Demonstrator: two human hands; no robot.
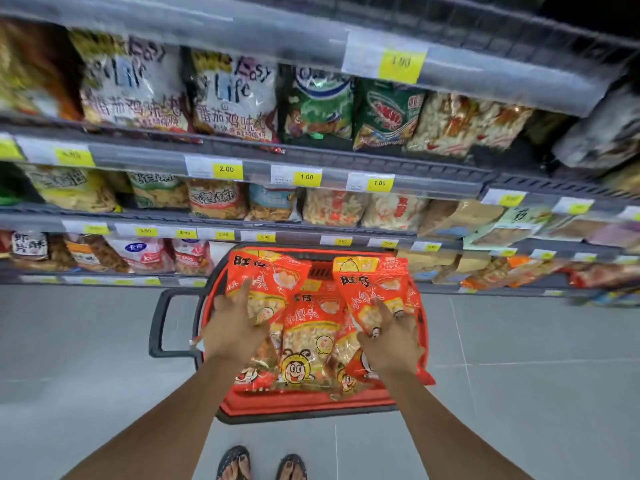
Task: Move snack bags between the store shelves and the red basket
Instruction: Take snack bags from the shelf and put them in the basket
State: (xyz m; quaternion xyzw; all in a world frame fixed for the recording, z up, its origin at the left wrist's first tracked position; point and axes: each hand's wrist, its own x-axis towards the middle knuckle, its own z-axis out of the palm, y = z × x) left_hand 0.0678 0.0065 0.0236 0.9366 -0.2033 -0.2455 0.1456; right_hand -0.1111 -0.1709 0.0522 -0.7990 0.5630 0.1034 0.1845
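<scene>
- left hand: fingers nearly straight and spread, lying flat on the face of the left snack bag. I can't see the thumb, so I can't tell if it pinches.
- right hand: index finger straight along the right snack bag, other fingers curled at the bag's outer edge. I read that as a grip.
- both bags stand upright, tops past the fingertips.
- middle snack bag lies between the two hands, partly under both held bags.
- red basket sits directly beneath both hands on the grey floor. Its dark handle sticks out just outside the left hand.
- shelves full of snack packs, ahead of and above the fingertips.
</scene>
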